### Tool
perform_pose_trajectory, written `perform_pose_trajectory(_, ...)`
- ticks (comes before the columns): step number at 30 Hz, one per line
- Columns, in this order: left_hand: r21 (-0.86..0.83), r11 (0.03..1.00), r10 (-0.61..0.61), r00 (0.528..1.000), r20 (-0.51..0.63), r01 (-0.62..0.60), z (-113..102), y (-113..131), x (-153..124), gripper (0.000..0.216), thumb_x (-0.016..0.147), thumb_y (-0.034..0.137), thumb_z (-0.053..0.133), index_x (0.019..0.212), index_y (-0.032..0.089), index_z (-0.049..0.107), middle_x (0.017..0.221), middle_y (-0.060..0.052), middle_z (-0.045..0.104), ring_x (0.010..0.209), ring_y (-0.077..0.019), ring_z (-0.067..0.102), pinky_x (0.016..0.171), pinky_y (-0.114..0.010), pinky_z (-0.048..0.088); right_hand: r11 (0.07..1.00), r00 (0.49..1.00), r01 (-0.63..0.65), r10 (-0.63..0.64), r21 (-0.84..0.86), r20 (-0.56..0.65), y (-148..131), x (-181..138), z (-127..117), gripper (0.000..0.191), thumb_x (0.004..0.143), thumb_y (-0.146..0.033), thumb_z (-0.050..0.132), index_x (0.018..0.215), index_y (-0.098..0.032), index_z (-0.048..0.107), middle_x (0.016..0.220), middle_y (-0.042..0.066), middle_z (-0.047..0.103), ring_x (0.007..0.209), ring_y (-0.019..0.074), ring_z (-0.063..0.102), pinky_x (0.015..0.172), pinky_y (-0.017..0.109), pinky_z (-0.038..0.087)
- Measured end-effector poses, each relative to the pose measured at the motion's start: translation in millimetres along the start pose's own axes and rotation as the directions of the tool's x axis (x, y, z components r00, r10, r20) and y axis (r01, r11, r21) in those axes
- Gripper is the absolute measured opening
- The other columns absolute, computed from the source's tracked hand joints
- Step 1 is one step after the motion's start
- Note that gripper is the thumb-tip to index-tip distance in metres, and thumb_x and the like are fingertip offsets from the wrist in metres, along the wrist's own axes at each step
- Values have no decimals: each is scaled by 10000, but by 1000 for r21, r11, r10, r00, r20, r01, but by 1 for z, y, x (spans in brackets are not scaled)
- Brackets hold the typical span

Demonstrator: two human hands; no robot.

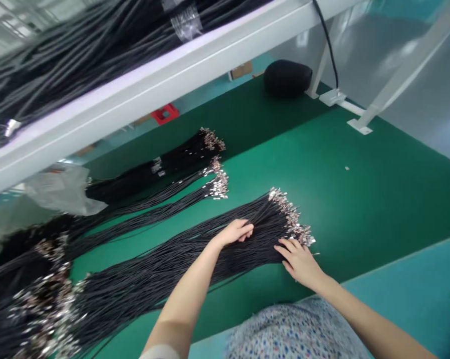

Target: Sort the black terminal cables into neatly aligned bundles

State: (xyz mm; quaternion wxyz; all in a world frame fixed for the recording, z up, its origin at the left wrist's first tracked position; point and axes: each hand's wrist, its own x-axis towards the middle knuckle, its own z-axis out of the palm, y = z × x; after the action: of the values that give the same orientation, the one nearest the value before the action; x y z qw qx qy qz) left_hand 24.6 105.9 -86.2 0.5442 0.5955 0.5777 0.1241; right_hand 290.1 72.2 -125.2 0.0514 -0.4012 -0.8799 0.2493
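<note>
A wide spread of thin black cables [195,249] lies across the green table, with small metallic ends [294,219] bunched on its right. My left hand [234,232] is over the middle of this spread, its fingers closed round a few of the cables. Close to the metallic ends, my right hand [299,257] rests on the near edge of the same spread. Its fingers are stretched out and slightly apart, and I see nothing gripped in them.
Behind lie more black cable bundles [157,174] and a clear plastic bag [64,189]. A white shelf beam [142,89] carrying thick cables [98,45] crosses above the green table [378,184]. A dark rounded object [288,78] sits near the shelf's leg. Metallic cable ends [53,309] crowd the lower left.
</note>
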Motion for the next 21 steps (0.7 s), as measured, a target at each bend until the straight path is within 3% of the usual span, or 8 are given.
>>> perform_pose_trajectory(4, -375, 917, -148, 989, -7, 135, 4, 13, -41, 413, 800, 522, 478, 657, 134, 477, 481, 62, 339, 419, -39, 280, 429, -185, 226, 902, 1000, 13, -9, 431, -11, -6, 34, -36, 314, 806, -260, 516, 1102, -198, 601, 1149, 111, 573, 1060, 250, 491, 890, 433, 429)
perform_pose_trajectory(5, -406, 904, -164, 985, -44, 132, 7, 16, -48, 418, 790, 527, 493, 655, 132, 478, 477, 64, 334, 419, -37, 271, 425, -184, 212, 799, 1000, -6, -7, 602, 20, -12, 46, -43, 364, 784, -301, 560, 1134, -199, 575, 1144, 113, 575, 1041, 243, 510, 865, 421, 446)
perform_pose_trajectory(7, -443, 889, -190, 975, -116, 120, 15, 18, -61, 426, 782, 538, 505, 674, 126, 496, 472, 65, 341, 412, -34, 263, 416, -183, 197, 452, 994, -71, -43, 889, 101, -30, 68, -52, 547, 713, -353, 652, 1219, -215, 494, 1135, 105, 582, 996, 219, 549, 813, 385, 470)
perform_pose_trajectory(9, -473, 874, -207, 965, -160, 110, 25, 17, -71, 430, 779, 542, 510, 696, 120, 519, 460, 68, 340, 396, -32, 256, 408, -184, 185, 93, 990, -126, -47, 988, 131, -51, 85, -55, 621, 685, -362, 687, 1247, -240, 453, 1081, 76, 611, 954, 188, 575, 796, 351, 466)
perform_pose_trajectory(11, -497, 863, -201, 965, -170, 92, 36, 12, -81, 430, 787, 529, 511, 722, 107, 554, 463, 55, 387, 392, -35, 283, 412, -185, 205, -96, 989, -127, 59, 987, 133, -70, 92, -53, 489, 723, -390, 658, 1165, -233, 521, 983, 55, 644, 892, 164, 592, 774, 320, 455)
perform_pose_trajectory(15, -501, 864, -154, 973, -170, 49, 51, -2, -102, 442, 811, 506, 493, 736, 89, 621, 564, -30, 569, 505, -86, 480, 540, -213, 381, -127, 974, -102, 191, 987, 125, -90, 85, -41, 341, 791, -462, 567, 941, -165, 639, 851, 71, 672, 771, 155, 610, 705, 296, 449)
perform_pose_trajectory(18, -393, 919, -60, 980, -189, -19, 52, -7, -111, 462, 822, 503, 475, 674, 100, 648, 665, -67, 641, 712, -142, 580, 752, -252, 429, -130, 974, -64, 206, 989, 90, -93, 70, -37, 380, 797, -485, 554, 993, -169, 633, 860, 75, 683, 775, 171, 634, 743, 324, 461)
perform_pose_trajectory(21, -309, 949, 10, 990, -144, -55, 45, -3, -109, 463, 825, 503, 467, 701, 107, 671, 722, -70, 667, 727, -144, 584, 772, -254, 427, -125, 962, 7, 270, 992, 28, -93, 56, -41, 379, 786, -483, 574, 1002, -176, 626, 874, 72, 687, 804, 181, 646, 776, 339, 473)
